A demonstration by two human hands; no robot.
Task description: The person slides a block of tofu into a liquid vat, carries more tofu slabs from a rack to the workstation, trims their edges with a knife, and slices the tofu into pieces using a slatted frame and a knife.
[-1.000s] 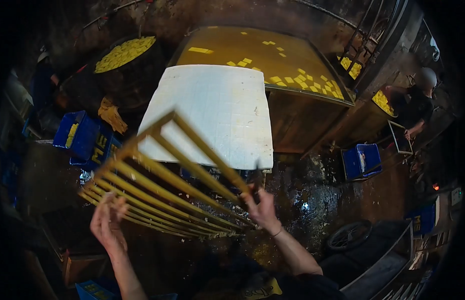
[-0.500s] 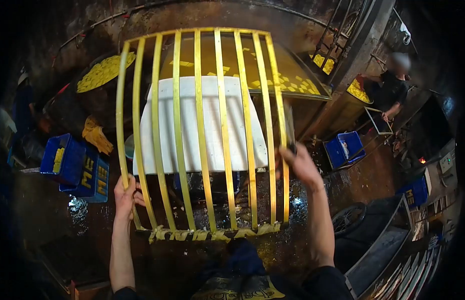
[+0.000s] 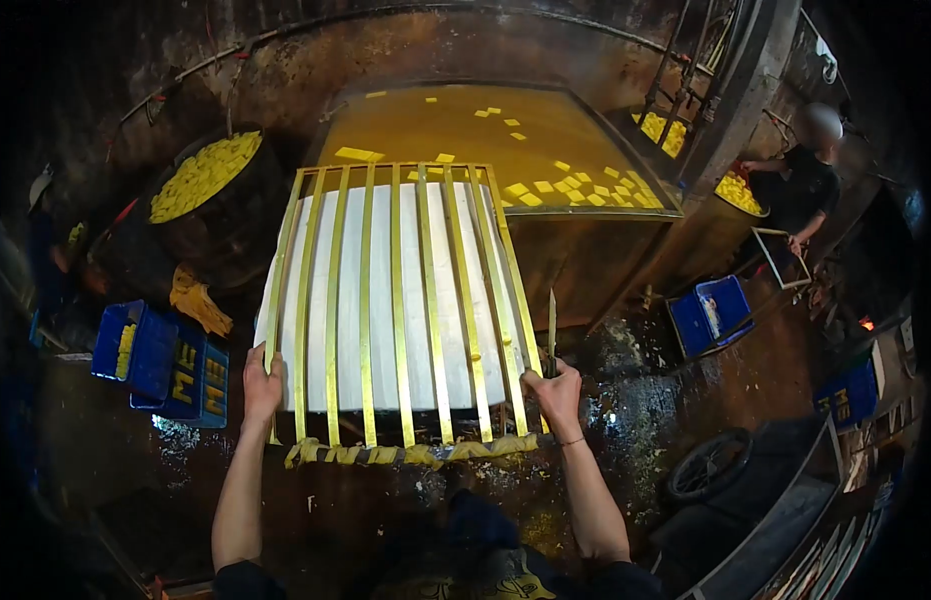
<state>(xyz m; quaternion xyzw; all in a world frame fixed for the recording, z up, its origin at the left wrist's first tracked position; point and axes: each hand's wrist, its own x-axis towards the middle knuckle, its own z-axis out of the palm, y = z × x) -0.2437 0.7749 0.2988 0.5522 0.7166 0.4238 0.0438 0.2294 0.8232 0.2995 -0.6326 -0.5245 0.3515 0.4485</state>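
Observation:
A yellow slatted frame (image 3: 397, 300) lies over or just above a large white slab (image 3: 383, 245), which looks like tofu; whether they touch is unclear. At the frame's near left corner, my left hand (image 3: 262, 385) is closed around the outer slat. My right hand (image 3: 558, 398) is closed on a knife (image 3: 552, 325) whose blade points up and away, and its fingers also press against the frame's right side. Yellow cloth strips (image 3: 415, 454) wrap the frame's near bar. The slab's support is mostly hidden below.
Behind stands a wide tank (image 3: 425, 125) of yellow liquid with floating yellow pieces. A vat (image 3: 205, 178) of yellow pieces is at left, near blue crates (image 3: 190, 385). At right are another blue crate (image 3: 710, 315), a wheeled cart (image 3: 755, 490) and a co-worker (image 3: 805, 185) holding a small frame.
The slatted frame has gone from raised and tilted to lying low over the white slab. Both hands moved with it, and my right hand has come nearer its front right corner.

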